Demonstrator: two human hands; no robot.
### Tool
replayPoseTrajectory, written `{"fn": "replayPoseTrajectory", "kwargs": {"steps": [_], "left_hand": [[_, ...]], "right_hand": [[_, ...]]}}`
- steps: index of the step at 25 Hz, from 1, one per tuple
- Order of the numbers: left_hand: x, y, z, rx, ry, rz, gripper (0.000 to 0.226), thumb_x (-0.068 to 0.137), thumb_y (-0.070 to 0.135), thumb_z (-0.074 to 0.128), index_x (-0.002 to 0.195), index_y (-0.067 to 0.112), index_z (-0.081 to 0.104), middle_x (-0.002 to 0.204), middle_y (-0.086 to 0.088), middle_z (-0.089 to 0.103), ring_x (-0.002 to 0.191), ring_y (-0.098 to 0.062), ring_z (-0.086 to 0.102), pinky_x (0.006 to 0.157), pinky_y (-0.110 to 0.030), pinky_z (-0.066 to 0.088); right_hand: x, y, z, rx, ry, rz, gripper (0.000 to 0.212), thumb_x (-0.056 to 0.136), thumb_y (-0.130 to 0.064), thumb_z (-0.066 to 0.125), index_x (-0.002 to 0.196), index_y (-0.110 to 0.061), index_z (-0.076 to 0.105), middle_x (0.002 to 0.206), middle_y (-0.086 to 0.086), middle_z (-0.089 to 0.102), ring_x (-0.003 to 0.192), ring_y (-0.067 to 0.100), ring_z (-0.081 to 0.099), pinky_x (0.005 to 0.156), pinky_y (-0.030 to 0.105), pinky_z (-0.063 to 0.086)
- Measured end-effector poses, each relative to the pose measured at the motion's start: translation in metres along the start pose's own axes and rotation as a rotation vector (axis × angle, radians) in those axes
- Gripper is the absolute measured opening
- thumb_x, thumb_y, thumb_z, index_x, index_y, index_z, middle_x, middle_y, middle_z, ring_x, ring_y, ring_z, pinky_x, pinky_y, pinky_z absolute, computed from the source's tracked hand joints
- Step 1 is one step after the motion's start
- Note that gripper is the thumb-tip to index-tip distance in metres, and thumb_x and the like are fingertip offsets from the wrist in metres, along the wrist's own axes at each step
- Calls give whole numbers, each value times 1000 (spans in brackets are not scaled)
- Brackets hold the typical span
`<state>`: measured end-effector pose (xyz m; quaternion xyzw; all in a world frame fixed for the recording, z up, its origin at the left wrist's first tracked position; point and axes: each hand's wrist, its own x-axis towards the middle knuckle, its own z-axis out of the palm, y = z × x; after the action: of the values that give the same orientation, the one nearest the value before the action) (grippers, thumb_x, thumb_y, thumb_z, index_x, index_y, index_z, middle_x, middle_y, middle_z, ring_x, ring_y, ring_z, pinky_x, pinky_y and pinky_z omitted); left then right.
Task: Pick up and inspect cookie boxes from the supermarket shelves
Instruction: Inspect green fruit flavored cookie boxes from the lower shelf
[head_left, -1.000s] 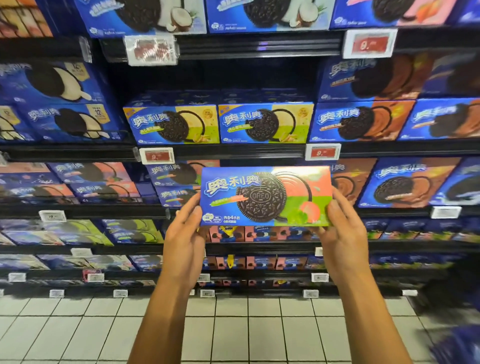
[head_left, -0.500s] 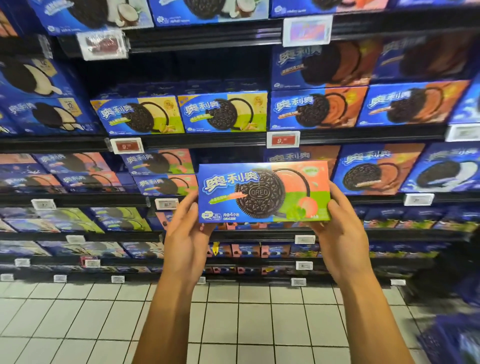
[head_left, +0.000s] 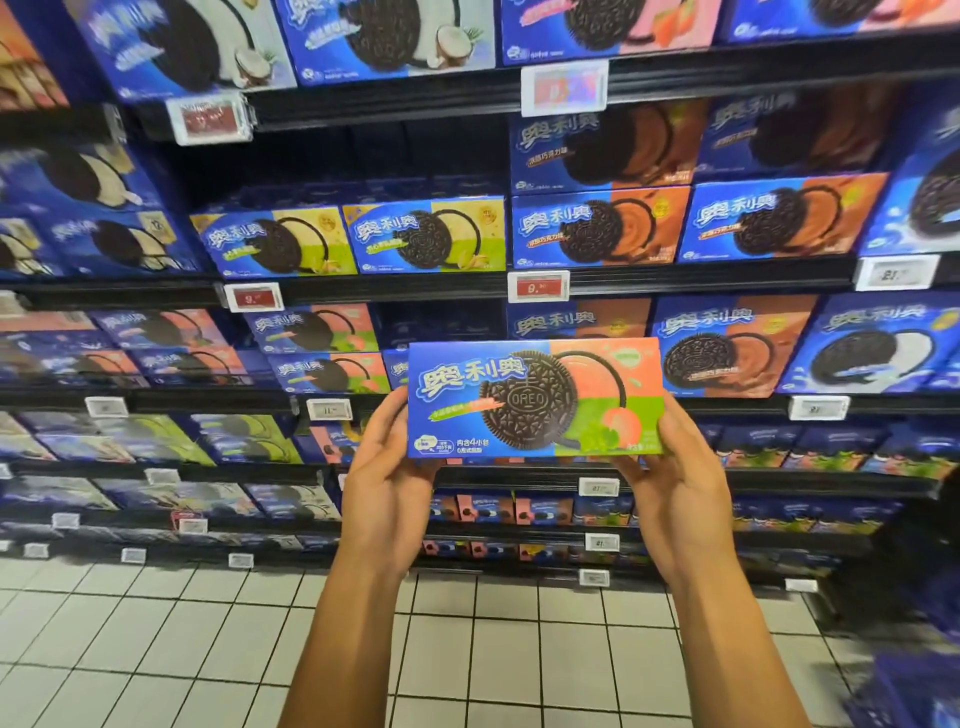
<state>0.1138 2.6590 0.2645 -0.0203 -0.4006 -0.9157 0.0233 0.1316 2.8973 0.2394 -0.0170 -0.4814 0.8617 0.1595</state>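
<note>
I hold a blue, pink and green Oreo cookie box (head_left: 535, 397) flat and face-on in front of the supermarket shelves (head_left: 395, 283). My left hand (head_left: 387, 478) grips its lower left corner, fingers behind the box. My right hand (head_left: 675, 478) grips its lower right corner the same way. The box front shows a dark cookie and a peach. Matching pink-green boxes (head_left: 317, 330) stand on the shelf to the left, at about the box's height.
Shelves packed with blue cookie boxes fill the view: yellow-green boxes (head_left: 426, 239) and orange ones (head_left: 597, 228) above, small packs (head_left: 519, 509) below. Price tags (head_left: 537, 286) line the shelf edges. White floor tiles (head_left: 208, 649) lie beneath my arms.
The shelves have shifted left in the view as my head turned. The box stays held in both hands at about the same height.
</note>
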Motion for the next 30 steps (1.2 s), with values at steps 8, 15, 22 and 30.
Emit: {"fn": "replayPoseTrajectory", "kwargs": {"steps": [8, 15, 22, 30], "left_hand": [[-20, 4, 14, 155, -57, 59, 49, 89, 27, 60, 135, 13, 53, 132, -6, 63, 110, -18, 63, 81, -37, 58], [-37, -17, 52, 278, -183, 104, 55, 83, 14, 64, 135, 22, 50, 130, 3, 64, 118, -14, 61, 87, -27, 54], [-59, -34, 77, 449, -270, 119, 65, 75, 22, 78, 134, 28, 52, 120, 13, 66, 103, -5, 66, 79, -23, 55], [-42, -17, 29, 313, -60, 126, 38, 98, 5, 49, 124, 28, 63, 130, -3, 66, 115, -15, 65, 85, -28, 56]], "right_hand": [[-6, 8, -16, 146, 90, 104, 32, 101, -31, 51, 124, -17, 68, 121, 9, 70, 112, 22, 66, 89, 41, 57], [-15, 37, -18, 501, 211, 406, 39, 93, -29, 61, 126, -9, 67, 128, 15, 68, 124, 28, 60, 109, 45, 44], [-29, 56, -10, 533, 188, 498, 30, 102, -22, 53, 114, -5, 74, 121, 19, 69, 109, 30, 65, 105, 43, 48], [-15, 28, -20, 482, 228, 418, 31, 91, -26, 63, 115, -6, 68, 115, 17, 73, 104, 32, 70, 82, 47, 59]]}}
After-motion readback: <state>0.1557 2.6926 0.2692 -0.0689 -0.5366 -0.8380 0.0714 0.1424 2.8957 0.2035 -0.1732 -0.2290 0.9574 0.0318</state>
